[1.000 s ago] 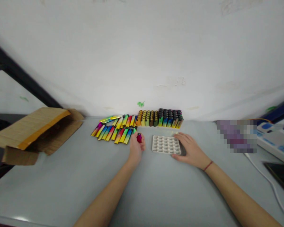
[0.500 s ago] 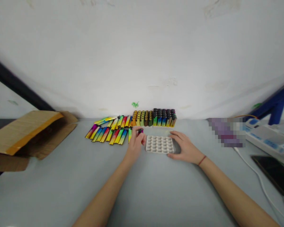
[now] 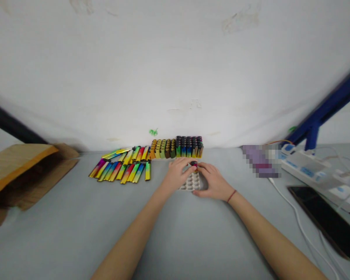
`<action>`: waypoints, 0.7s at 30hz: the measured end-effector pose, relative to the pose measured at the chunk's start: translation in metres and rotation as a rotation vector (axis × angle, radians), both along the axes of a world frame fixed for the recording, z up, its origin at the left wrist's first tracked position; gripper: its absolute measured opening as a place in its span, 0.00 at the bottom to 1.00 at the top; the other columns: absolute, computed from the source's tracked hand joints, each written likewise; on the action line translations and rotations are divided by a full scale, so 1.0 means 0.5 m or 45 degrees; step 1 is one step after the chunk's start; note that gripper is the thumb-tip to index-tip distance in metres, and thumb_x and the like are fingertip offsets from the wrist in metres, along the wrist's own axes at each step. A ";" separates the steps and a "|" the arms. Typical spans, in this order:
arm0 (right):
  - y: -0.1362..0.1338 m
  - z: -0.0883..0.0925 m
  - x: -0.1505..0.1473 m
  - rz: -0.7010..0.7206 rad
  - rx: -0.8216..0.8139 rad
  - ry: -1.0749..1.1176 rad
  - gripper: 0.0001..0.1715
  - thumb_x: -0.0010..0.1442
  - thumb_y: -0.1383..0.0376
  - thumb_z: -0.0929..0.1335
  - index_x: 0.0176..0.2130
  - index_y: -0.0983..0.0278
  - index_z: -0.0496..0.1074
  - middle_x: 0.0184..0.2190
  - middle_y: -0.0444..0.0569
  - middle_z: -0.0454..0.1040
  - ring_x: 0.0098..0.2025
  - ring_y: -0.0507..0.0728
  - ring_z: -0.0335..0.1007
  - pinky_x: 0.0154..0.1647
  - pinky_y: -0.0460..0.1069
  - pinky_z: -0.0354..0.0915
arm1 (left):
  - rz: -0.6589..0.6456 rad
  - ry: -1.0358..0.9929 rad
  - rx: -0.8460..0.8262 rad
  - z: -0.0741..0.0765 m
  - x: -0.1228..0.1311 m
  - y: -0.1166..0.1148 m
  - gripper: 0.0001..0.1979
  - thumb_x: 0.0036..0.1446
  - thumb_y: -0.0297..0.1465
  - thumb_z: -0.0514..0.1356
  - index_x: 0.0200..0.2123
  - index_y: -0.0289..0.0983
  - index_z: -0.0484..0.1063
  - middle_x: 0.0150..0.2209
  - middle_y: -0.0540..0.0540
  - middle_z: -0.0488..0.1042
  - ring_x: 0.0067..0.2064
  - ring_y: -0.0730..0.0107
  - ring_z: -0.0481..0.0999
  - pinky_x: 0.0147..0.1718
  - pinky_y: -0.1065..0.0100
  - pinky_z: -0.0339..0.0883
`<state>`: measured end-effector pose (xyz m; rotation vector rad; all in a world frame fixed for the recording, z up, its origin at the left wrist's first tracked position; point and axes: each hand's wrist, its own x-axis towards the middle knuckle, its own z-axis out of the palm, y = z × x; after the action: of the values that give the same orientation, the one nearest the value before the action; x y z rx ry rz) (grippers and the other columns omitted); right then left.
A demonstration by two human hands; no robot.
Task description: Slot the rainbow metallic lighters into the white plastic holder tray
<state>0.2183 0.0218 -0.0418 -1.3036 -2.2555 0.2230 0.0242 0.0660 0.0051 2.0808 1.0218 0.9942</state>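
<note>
My left hand [image 3: 175,175] reaches over a white tray [image 3: 190,183] with rows of round holes. Between its thumb and fingers is a lighter [image 3: 194,164] with a dark top, held upright over the tray's far right part. The lighter's lower end is hard to make out. My right hand [image 3: 217,182] curves around the tray's right end, its thumb at the near corner and its fingers by the far corner, close to the lighter. Much of the tray's left and far side is hidden under my left hand.
Loose shiny multicoloured lighters [image 3: 122,171] lie to the left. Behind the tray stand a gold-topped block of lighters [image 3: 162,149] and a black-topped block [image 3: 189,146]. A cardboard box [image 3: 20,171] sits at far left; a phone [image 3: 323,217] and power strip [image 3: 306,165] at right.
My left hand has carried the lighter from the tray's left side to its far right part. My right hand stays at the tray's right end. The camera view has turned slightly right.
</note>
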 end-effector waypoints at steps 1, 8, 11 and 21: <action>0.000 0.000 0.000 -0.003 -0.005 0.001 0.49 0.47 0.47 0.75 0.59 0.67 0.64 0.59 0.65 0.65 0.60 0.70 0.61 0.62 0.66 0.58 | 0.003 0.036 0.000 -0.001 0.000 0.000 0.11 0.58 0.36 0.61 0.43 0.43 0.78 0.45 0.43 0.80 0.49 0.56 0.74 0.52 0.58 0.61; 0.000 0.004 -0.003 -0.015 -0.026 0.001 0.49 0.46 0.46 0.75 0.59 0.69 0.65 0.59 0.65 0.66 0.60 0.71 0.61 0.62 0.66 0.58 | 0.027 0.276 0.128 0.002 -0.002 0.001 0.15 0.60 0.37 0.61 0.51 0.46 0.75 0.48 0.46 0.80 0.52 0.57 0.74 0.54 0.58 0.57; 0.001 0.005 -0.004 -0.017 -0.019 0.004 0.49 0.46 0.46 0.75 0.58 0.69 0.65 0.58 0.65 0.66 0.59 0.71 0.62 0.62 0.66 0.58 | 0.033 0.399 0.258 0.001 0.002 -0.001 0.15 0.63 0.38 0.59 0.52 0.46 0.73 0.46 0.47 0.80 0.49 0.60 0.76 0.53 0.58 0.58; 0.000 0.003 -0.004 -0.021 -0.008 0.007 0.48 0.47 0.46 0.75 0.58 0.69 0.65 0.58 0.64 0.66 0.59 0.71 0.62 0.62 0.66 0.58 | 0.194 0.592 0.559 0.019 -0.048 -0.023 0.18 0.67 0.39 0.53 0.54 0.41 0.73 0.46 0.45 0.81 0.47 0.63 0.77 0.48 0.61 0.62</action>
<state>0.2165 0.0219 -0.0402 -1.3232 -2.2404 0.2275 0.0004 0.0543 0.0146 2.7162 1.2940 0.8843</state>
